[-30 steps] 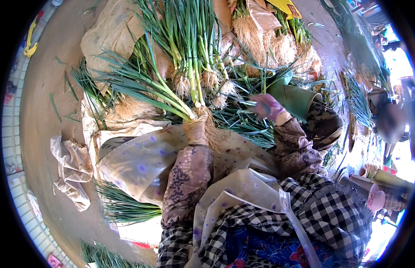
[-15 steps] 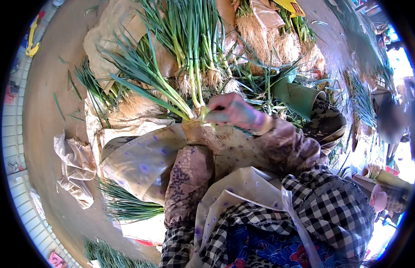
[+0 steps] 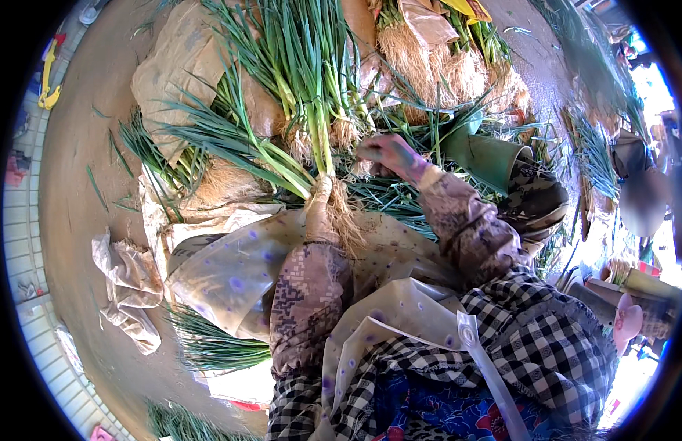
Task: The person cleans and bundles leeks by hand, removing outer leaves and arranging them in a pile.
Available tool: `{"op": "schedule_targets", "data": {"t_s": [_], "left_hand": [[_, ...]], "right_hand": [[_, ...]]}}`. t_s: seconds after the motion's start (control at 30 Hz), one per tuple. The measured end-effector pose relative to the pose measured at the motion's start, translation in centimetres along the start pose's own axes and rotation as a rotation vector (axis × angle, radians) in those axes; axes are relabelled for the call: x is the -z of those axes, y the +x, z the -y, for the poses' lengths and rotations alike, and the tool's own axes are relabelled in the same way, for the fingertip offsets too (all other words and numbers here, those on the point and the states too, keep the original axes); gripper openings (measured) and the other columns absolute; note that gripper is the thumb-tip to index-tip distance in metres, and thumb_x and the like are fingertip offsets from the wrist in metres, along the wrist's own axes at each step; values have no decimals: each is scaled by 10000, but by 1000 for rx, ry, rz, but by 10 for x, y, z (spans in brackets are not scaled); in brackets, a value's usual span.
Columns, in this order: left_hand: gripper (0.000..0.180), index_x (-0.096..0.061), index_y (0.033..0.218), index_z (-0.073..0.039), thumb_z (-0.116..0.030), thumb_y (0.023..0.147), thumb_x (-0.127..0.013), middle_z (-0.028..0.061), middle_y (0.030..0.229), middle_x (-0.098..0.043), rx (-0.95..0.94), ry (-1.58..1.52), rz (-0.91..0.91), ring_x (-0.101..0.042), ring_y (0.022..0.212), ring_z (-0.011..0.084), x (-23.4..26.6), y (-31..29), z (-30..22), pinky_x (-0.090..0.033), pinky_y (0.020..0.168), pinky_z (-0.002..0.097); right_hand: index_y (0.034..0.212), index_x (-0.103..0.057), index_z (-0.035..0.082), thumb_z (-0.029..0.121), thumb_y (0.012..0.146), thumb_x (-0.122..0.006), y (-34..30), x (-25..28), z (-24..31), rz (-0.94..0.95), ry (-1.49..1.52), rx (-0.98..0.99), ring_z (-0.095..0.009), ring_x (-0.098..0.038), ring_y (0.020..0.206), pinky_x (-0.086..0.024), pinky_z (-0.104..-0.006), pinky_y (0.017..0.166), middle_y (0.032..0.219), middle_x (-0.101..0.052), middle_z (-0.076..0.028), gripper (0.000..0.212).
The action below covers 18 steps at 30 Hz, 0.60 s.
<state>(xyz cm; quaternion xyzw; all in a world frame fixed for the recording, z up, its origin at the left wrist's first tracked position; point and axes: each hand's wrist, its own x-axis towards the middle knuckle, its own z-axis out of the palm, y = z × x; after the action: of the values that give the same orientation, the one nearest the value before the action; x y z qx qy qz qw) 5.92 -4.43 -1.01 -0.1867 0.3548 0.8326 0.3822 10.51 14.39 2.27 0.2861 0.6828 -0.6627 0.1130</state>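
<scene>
My left hand (image 3: 320,209) is closed around the base of several green onions (image 3: 282,169), their leaves fanning up and to the left. Their pale, stringy roots (image 3: 347,220) hang at the right side of that hand, above my lap. Farther up and to the right, my right hand (image 3: 392,156) is apart from the bunch, with its fingers curled down just over the pile. The fingertips are partly hidden, so what they hold, if anything, does not show. Right beyond both hands lies a heap of green onions (image 3: 311,73), roots toward me.
A clear spotted plastic apron (image 3: 238,272) covers my lap. Bundles with long roots (image 3: 418,66) lie at the far right. A green boot (image 3: 488,162) stands right of loose leaves (image 3: 392,195). On the left are a crumpled beige sack (image 3: 128,287) and more green onions (image 3: 223,342).
My right hand has moved up and away from the onion bases beside my left hand, toward the pile. The left hand still grips the green onions, their roots now in plainer view.
</scene>
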Motion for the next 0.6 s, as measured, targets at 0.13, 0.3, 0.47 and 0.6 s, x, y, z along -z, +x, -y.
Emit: {"op": "schedule_targets", "data": {"t_s": [0.13, 0.3, 0.47, 0.6], "left_hand": [[384, -439, 1172, -16, -216, 854, -521, 32, 677, -469, 163, -211, 408, -432, 555, 120, 10, -12, -2, -377, 463, 212], [337, -484, 1086, 11, -202, 833, -550, 50, 695, -515, 278, -230, 445, -479, 580, 139, 4, -24, -1, -415, 495, 237], [214, -509, 1013, -21, -126, 832, -555, 91, 789, -586, 204, 32, 120, -567, 648, 167, -14, -25, 12, -480, 536, 259], [128, -525, 936, -31, -49, 814, -561, 88, 738, -588, 133, 121, -40, -563, 594, 162, 5, -17, 17, -473, 501, 250]], "right_hand": [[1190, -459, 52, 279, 804, -611, 25, -23, 46, 61, 558, 76, -67, -502, 609, -413, -202, 544, 893, -604, -12, 473], [921, -564, 38, 187, 758, -651, 54, -30, 70, 86, 260, 223, -79, -502, 529, -403, -211, 479, 686, -569, -4, 237], [797, -578, 27, 182, 682, -695, 82, -44, 30, -416, -400, 741, -157, -549, 550, -427, -290, 530, 623, -574, -65, 225], [743, -585, 40, 193, 646, -709, 76, -68, 25, -625, -768, 737, -212, -572, 546, -446, -333, 526, 624, -579, -97, 220]]}}
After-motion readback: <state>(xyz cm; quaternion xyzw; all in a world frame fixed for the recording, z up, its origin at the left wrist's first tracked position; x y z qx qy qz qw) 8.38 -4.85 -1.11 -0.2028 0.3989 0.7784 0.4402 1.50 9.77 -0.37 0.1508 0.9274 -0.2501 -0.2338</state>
